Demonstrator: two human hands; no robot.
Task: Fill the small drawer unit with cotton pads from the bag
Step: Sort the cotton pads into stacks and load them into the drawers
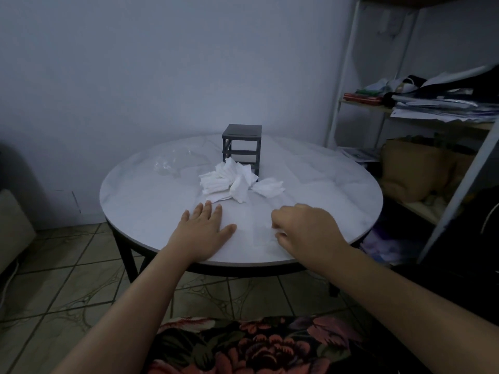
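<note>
Left hand [205, 228] lies flat on the table [151, 201], fingers straight; right hand [305, 228] curled, contents unclear.

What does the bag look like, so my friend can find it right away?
Find the round white table. Near its far side stands a small dark drawer unit, with a heap of white cotton pads in front of it. The bag lies just left of those: crumpled, clear plastic, the only see-through thing there.
</note>
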